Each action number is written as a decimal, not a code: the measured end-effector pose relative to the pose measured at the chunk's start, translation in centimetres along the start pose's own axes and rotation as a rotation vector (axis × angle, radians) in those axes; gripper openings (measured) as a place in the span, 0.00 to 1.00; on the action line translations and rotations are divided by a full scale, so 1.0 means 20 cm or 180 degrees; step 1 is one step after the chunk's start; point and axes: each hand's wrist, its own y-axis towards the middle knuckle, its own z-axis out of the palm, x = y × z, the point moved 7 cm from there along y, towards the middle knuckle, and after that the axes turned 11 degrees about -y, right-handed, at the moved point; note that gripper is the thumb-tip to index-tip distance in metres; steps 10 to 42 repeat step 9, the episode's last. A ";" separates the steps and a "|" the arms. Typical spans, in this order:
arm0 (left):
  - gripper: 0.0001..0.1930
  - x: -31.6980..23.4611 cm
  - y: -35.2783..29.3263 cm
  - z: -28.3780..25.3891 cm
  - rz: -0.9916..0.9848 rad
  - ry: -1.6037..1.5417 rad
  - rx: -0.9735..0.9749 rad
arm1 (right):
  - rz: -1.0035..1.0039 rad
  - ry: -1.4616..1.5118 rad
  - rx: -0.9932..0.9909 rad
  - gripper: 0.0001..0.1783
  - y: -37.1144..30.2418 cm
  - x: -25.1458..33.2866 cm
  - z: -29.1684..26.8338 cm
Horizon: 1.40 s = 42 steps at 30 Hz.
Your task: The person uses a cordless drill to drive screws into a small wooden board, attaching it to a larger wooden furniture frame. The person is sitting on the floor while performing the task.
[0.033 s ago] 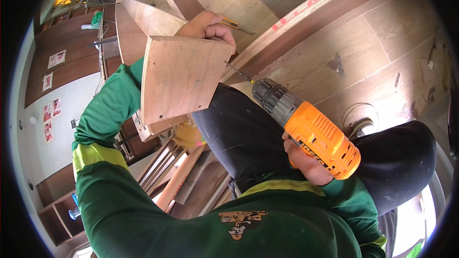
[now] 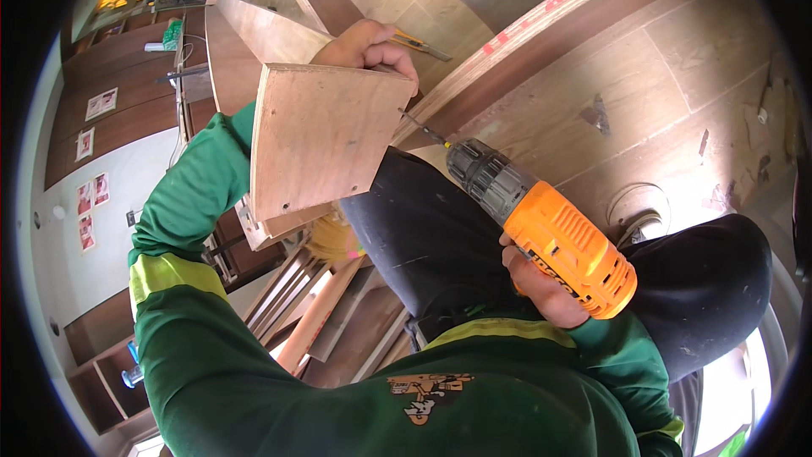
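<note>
My right hand (image 2: 545,283) is wrapped round the handle of an orange and black cordless drill (image 2: 562,241). Its thin bit (image 2: 421,125) points up and left, with the tip close to the right edge of a plywood panel (image 2: 326,140); whether it touches cannot be told. Over the panel's top edge curls my left hand (image 2: 368,49), thumb and fingers gripping the wood. Two small dark holes show near the panel's lower edge. Behind it, a longer board (image 2: 266,30) joins on and stretches away to the upper left. My left knee is just under the panel.
A long board on edge (image 2: 541,21) curves across the upper right. An orange utility knife (image 2: 419,44) lies on the wood-look floor beyond my left hand. Several timber strips (image 2: 330,309) and a yellow bristled brush (image 2: 334,239) are below the panel. Debris scraps (image 2: 597,114) lie at right.
</note>
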 end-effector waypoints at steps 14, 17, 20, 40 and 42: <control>0.32 0.01 0.02 -0.03 0.0126 0.0051 -0.0109 | -0.2737 -0.5211 -0.0632 0.06 -0.10 0.10 0.18; 0.32 0.01 0.02 -0.03 0.0126 0.0051 -0.0109 | -0.2737 -0.5211 -0.0632 0.06 -0.10 0.10 0.18; 0.32 0.01 0.02 -0.03 0.0126 0.0051 -0.0109 | -0.2737 -0.5211 -0.0632 0.06 -0.10 0.10 0.18; 0.32 0.01 0.02 -0.03 0.0126 0.0051 -0.0109 | -0.2737 -0.5211 -0.0632 0.06 -0.10 0.10 0.18; 0.32 0.01 0.02 -0.03 0.0126 0.0051 -0.0109 | -0.2737 -0.5211 -0.0632 0.06 -0.10 0.10 0.18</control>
